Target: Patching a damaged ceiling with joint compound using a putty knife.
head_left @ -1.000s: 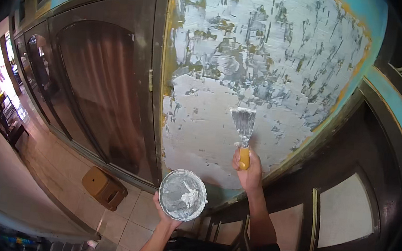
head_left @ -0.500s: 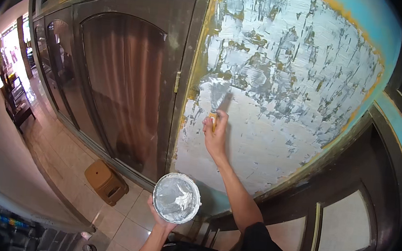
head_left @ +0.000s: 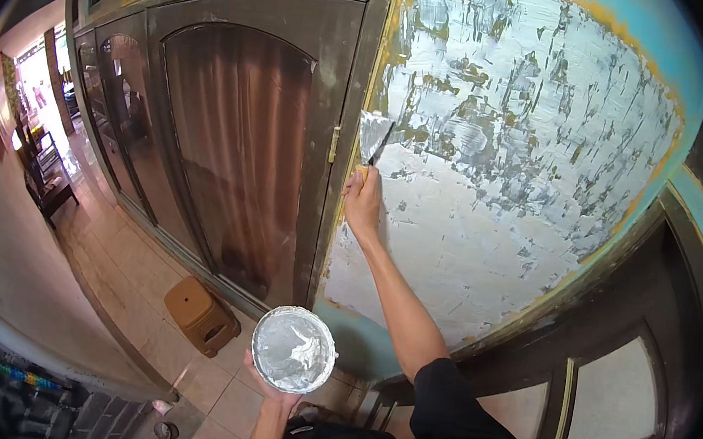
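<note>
My right hand [head_left: 363, 205] is closed round the yellow handle of a putty knife [head_left: 374, 137]. White putty coats the wide blade, which points upward at the left edge of the wall patch, beside the door frame. Whether the blade touches the wall I cannot tell. Low in front of me, my left hand [head_left: 274, 391] supports a round tub [head_left: 256, 347] from below and its left side. Inside the tub, grey-white putty [head_left: 311, 353] is smeared, with a brighter lump right of the middle. The wall patch [head_left: 452, 229] is smoother and whiter below, streaky with dark gaps above.
A brown door frame [head_left: 353, 93] borders the patch on the left, next to a curtained glass door [head_left: 232, 140]. A brown plastic stool [head_left: 200, 313] stands on the tiled floor [head_left: 123, 261]. To the lower right is a dark door with pale panels [head_left: 617, 402].
My right hand has moved the putty knife left and a little up, from the patch toward the door frame. The tub has shifted slightly left, and the view has turned a little.
</note>
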`<state>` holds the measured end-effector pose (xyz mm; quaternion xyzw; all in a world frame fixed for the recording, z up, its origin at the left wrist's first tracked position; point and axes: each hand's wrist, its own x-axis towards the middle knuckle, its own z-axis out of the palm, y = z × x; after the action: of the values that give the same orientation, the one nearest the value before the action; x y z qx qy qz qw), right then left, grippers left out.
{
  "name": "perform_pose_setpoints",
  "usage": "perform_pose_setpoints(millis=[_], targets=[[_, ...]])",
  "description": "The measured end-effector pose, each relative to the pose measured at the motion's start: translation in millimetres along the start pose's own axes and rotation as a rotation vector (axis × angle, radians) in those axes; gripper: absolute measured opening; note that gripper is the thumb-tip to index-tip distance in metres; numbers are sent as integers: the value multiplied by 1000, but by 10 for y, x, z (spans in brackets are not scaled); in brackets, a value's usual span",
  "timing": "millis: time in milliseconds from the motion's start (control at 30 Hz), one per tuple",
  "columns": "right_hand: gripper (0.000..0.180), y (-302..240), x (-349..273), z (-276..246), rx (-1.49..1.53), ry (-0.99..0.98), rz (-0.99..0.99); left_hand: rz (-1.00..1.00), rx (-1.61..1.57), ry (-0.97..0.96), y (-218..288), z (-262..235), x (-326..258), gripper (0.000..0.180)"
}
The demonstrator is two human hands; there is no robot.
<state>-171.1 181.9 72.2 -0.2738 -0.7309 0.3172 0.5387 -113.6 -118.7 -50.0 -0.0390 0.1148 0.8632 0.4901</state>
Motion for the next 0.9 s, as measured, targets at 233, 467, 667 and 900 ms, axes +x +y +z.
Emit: perform_pose_setpoints(millis=[233,467,667,900], targets=[[25,199,-281,39,47,-30,158,0,-6,18,42,-44,-24,82],[25,-54,-24,-40,12,-47,21,-12,10,-2,10,112,-80,81],[28,33,-21,-77,-122,36,46,25,20,14,-11,2,-49,82],[27,159,-345,-106,-88,-1,109,33,39,44,51,-26,-76,82]])
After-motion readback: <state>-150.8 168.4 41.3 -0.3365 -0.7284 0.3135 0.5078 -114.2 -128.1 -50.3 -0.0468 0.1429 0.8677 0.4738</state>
